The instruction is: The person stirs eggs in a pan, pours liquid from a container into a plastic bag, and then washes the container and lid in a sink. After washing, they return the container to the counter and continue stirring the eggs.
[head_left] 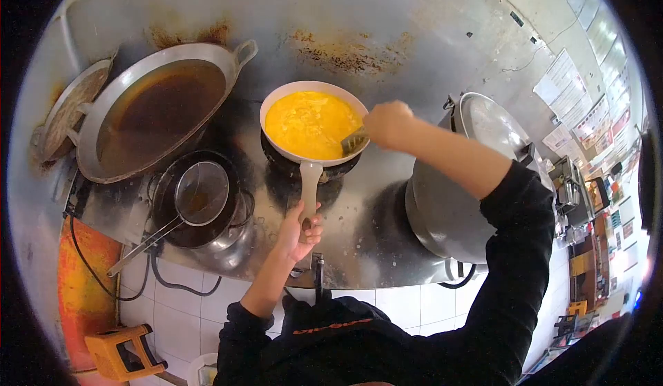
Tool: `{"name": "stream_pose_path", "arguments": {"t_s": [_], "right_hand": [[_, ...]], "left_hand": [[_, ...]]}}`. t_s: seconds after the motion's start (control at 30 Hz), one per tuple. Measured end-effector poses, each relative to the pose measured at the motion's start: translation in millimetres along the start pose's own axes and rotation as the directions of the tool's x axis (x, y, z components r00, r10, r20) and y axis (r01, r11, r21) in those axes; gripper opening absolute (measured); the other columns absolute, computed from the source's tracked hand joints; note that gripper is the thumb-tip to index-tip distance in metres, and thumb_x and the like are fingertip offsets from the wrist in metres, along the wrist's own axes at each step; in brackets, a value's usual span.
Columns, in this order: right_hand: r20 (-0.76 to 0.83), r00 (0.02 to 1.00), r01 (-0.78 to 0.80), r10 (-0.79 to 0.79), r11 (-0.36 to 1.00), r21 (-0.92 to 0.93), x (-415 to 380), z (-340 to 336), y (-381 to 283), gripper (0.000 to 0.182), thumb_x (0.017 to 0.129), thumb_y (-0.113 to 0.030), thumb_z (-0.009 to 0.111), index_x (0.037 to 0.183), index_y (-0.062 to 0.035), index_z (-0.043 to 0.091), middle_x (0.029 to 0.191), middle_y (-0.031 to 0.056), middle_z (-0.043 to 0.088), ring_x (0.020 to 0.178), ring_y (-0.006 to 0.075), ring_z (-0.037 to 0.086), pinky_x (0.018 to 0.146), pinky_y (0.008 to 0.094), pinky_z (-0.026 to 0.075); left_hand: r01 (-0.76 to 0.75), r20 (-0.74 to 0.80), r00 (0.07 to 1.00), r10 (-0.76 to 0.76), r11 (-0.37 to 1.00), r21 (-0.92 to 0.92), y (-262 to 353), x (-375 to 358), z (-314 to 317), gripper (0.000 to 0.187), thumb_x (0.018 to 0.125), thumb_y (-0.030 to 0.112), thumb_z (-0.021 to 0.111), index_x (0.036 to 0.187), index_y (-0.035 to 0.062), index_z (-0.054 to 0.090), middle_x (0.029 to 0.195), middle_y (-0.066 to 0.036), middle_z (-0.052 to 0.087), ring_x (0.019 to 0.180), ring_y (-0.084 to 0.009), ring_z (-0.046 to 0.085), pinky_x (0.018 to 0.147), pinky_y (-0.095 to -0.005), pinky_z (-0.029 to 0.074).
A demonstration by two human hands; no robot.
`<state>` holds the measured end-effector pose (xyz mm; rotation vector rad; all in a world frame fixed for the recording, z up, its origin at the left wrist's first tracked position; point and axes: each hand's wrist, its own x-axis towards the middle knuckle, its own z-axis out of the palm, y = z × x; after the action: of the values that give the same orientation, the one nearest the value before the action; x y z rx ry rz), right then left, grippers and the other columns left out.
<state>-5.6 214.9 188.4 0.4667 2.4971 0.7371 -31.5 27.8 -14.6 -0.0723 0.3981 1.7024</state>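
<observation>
Stirring the yellow liquid (304, 120) goes best with the pan (314, 87) steady above the table (366, 248), so my left hand (300, 231) wraps its handle (311, 182); my right hand (389, 125), curled around the spatula (354, 140), should scrape gently from the near right wall.

No word, brand or number can be read with certainty. Slanted orange lettering (331, 327) runs across the black long-sleeved top (414, 348) at the bottom centre of the frame, its letters too distorted to make out. At the upper right, a large white printed paper sheet (563, 82) on the pale wall bears lines of print too small to read. Below it, a white paper sheet with coloured patches (592, 122) and a smaller white paper sheet (558, 137) are equally illegible.
</observation>
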Motion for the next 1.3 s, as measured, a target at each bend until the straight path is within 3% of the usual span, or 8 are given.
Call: {"name": "stream_pose_path", "arguments": {"t_s": [0.2, 0.4, 0.5, 0.73, 1.03, 1.13, 1.23, 1.3], "right_hand": [[-0.288, 0.945, -0.124, 0.155, 0.985, 0.123, 47, 65, -1, 0.020, 0.076, -0.023, 0.053, 0.086, -0.0091, 0.063, 0.082, 0.0063, 0.062, 0.072, 0.0215, 0.061, 0.053, 0.0333, 0.049], [-0.593, 0.805, -0.025, 0.026, 1.000, 0.010, 92, 109, 11, 0.014, 0.074, -0.013, 0.050, 0.081, -0.0098, 0.062, 0.076, 0.0044, 0.060, 0.069, 0.0203, 0.060, 0.051, 0.0320, 0.048], [-0.659, 0.750, -0.030, 0.061, 0.998, 0.058, 105, 113, 4, 0.027, 0.076, -0.012, 0.047, 0.102, -0.0097, 0.054, 0.073, 0.0057, 0.058, 0.070, 0.0182, 0.059, 0.053, 0.0296, 0.049], [-0.472, 0.808, -0.091, 0.353, 0.866, 0.492, 73, 59, 3, 0.017, 0.075, -0.011, 0.048, 0.085, -0.0102, 0.063, 0.080, 0.0074, 0.062, 0.075, 0.0227, 0.061, 0.057, 0.0333, 0.049], [0.050, 0.993, 0.086, -0.107, 0.947, 0.310, 22, -9, 54, 0.030, 0.071, -0.033, 0.057, 0.095, -0.0152, 0.062, 0.094, 0.0032, 0.060, 0.089, 0.0225, 0.055, 0.071, 0.0374, 0.043], [0.121, 0.990, 0.028, -0.074, 0.938, 0.344, 12, -11, 36, 0.030, 0.069, -0.031, 0.057, 0.093, -0.0152, 0.063, 0.091, 0.0024, 0.060, 0.087, 0.0218, 0.056, 0.069, 0.0345, 0.043], [-0.010, 0.999, 0.044, -0.043, 0.996, 0.077, 13, 13, 6, 0.029, 0.069, -0.032, 0.057, 0.094, -0.0166, 0.063, 0.091, 0.0030, 0.060, 0.088, 0.0220, 0.056, 0.071, 0.0356, 0.044], [-0.115, 0.993, 0.042, -0.011, 0.961, 0.272, 19, 45, -5, 0.031, 0.071, -0.035, 0.055, 0.095, -0.0162, 0.062, 0.094, 0.0044, 0.060, 0.090, 0.0224, 0.055, 0.072, 0.0400, 0.044]], "left_hand": [[-0.010, 0.000, 1.000, 0.010, 1.000, 0.012, 1, -3, 4, 0.035, 0.089, 0.035, 0.034, 0.099, 0.0038, 0.046, 0.063, 0.000, 0.039, 0.044, -0.0062, 0.030, 0.035, -0.0179, 0.025], [0.020, 0.016, 1.000, -0.021, 1.000, 0.013, 2, 0, 0, 0.034, 0.088, 0.037, 0.034, 0.098, 0.0069, 0.046, 0.064, 0.000, 0.039, 0.044, -0.0058, 0.030, 0.035, -0.0178, 0.024], [0.039, 0.024, 0.999, -0.040, 0.999, 0.027, 3, 0, -2, 0.033, 0.088, 0.038, 0.035, 0.098, 0.0079, 0.046, 0.063, 0.000, 0.039, 0.043, -0.0056, 0.030, 0.035, -0.0171, 0.023], [0.041, -0.073, 0.996, -0.042, 0.999, -0.015, 5, -1, 4, 0.034, 0.088, 0.034, 0.036, 0.097, 0.0037, 0.047, 0.060, 0.000, 0.039, 0.040, -0.0056, 0.030, 0.030, -0.0165, 0.025], [0.008, -0.008, 1.000, -0.008, 1.000, -0.015, 5, 5, -7, 0.035, 0.088, 0.028, 0.038, 0.110, 0.0001, 0.043, 0.068, -0.003, 0.039, 0.042, -0.0066, 0.028, 0.031, -0.0168, 0.021], [0.011, -0.012, 1.000, -0.012, 1.000, -0.025, 9, 3, -7, 0.035, 0.088, 0.028, 0.038, 0.110, 0.0004, 0.043, 0.069, -0.003, 0.039, 0.043, -0.0066, 0.029, 0.031, -0.0171, 0.022], [0.028, -0.035, 0.999, -0.029, 0.999, -0.037, 9, 4, -9, 0.036, 0.087, 0.030, 0.039, 0.109, 0.0012, 0.044, 0.069, -0.002, 0.040, 0.043, -0.0064, 0.029, 0.031, -0.0173, 0.023], [0.057, -0.002, 0.998, -0.057, 0.997, -0.050, 9, 3, -12, 0.036, 0.087, 0.031, 0.040, 0.108, 0.0017, 0.045, 0.068, -0.002, 0.040, 0.043, -0.0061, 0.029, 0.031, -0.0171, 0.023]]}}
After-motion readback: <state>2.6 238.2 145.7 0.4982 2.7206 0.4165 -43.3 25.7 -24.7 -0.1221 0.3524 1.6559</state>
